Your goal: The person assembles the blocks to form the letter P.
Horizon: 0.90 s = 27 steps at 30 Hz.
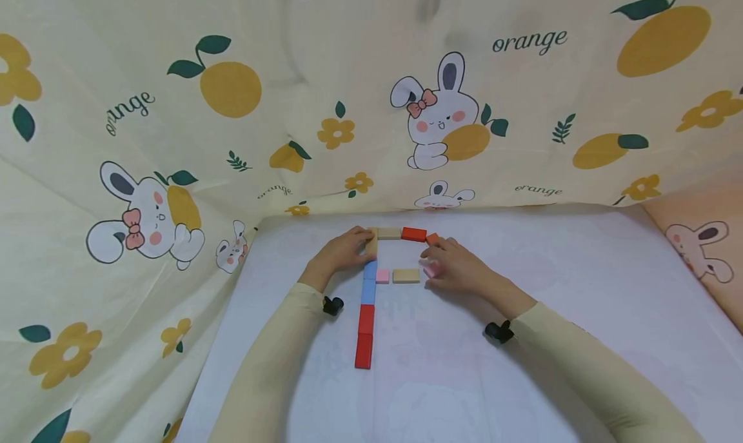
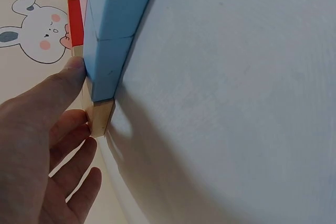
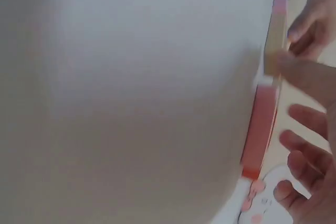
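Note:
My left hand [image 1: 344, 251] is at the back left corner of a block outline, thumb and fingertips pinching a plain wooden block [image 2: 101, 117] that adjoins a blue block [image 2: 109, 69]. My right hand [image 1: 464, 270] hovers around a pink block [image 1: 431, 269] on the right side, fingers spread and loosely bent. Its thumb is close to the end of another wooden block [image 1: 406, 276]; contact is blurred in the right wrist view. Just behind the right fingers lies an orange-red block [image 1: 432, 238], partly hidden.
Two red blocks [image 1: 364, 336] continue the left column toward me, below the blue ones. Along the back are a wooden block [image 1: 389, 233] and a red block [image 1: 414, 235]. A small pink block [image 1: 382, 276] sits beside the blue column. All rest on a white tabletop [image 1: 522, 378] before a printed cloth.

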Tool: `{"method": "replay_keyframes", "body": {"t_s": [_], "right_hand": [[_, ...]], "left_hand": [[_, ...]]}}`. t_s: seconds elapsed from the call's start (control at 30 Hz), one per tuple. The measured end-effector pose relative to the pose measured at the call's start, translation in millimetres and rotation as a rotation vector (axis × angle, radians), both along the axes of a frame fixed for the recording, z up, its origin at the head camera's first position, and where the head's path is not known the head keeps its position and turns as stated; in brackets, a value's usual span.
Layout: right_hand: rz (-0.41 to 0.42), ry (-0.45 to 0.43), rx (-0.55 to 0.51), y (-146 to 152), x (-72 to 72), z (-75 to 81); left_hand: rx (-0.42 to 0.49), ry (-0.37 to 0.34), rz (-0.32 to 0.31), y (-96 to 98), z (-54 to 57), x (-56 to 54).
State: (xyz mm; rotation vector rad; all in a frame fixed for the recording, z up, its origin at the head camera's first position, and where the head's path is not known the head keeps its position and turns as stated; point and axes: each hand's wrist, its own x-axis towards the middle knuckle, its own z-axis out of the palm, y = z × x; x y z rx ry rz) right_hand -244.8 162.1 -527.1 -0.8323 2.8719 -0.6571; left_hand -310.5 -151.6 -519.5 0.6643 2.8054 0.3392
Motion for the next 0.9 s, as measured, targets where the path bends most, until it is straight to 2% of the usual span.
{"method": "replay_keyframes", "body": {"t_s": [0.13,0.27,0.43,0.7,0.9], "right_hand": [[-0.127,-0.023,-0.016,9.9,-1.1,-0.2],[-0.222,-0.088,-0.044,13.5,-1.9,-1.9],[-0.241,-0.152,-0.076,14.2,-2.6,-5.9],[-0.327,-0.163,-0.086,15.5,4.5,-3.5],[-0.333,-0.173,-0.052,15.4,7.1,-6.9]], "left_hand": [[-0.006,0.002,0.001,-0.1,-0.5,-0.3],[-0.013,0.007,-0.002,-0.4,-0.6,0.1],[-0.006,0.013,-0.013,0.0,-0.3,1.3],[0.002,0.016,-0.014,0.4,-0.3,1.3],[-0.004,0.013,-0.012,1.1,0.1,0.6]]}}
